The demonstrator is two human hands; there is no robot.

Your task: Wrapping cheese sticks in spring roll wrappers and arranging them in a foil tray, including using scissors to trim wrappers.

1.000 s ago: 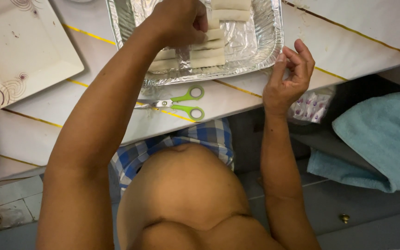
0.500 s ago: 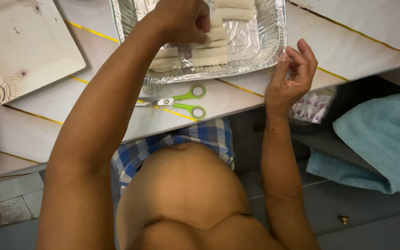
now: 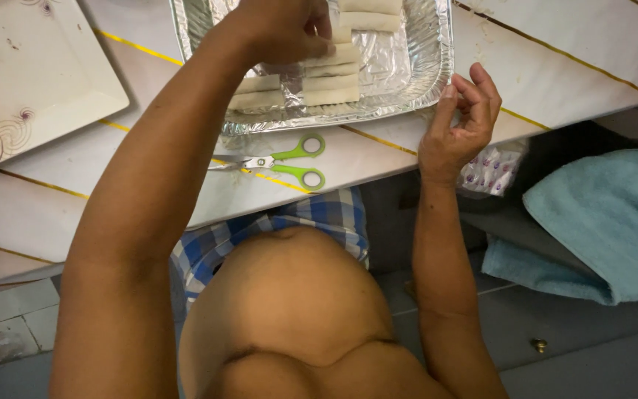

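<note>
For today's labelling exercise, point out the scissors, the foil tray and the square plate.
scissors (image 3: 275, 162): head view, pivot by the green handles.
foil tray (image 3: 443, 59): head view, right rim.
square plate (image 3: 38, 81): head view, bare centre.

One small crumpled clear plastic packet with purple-and-white print (image 3: 490, 168), lying right of centre just below the near table edge, beside the blue towel (image 3: 607, 222). No labels, signs or screens.

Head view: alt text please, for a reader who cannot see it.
Left hand reaches into a foil tray of pale rolls; right hand hovers at its corner. Green-handled scissors and a square white plate lie nearby.
</note>
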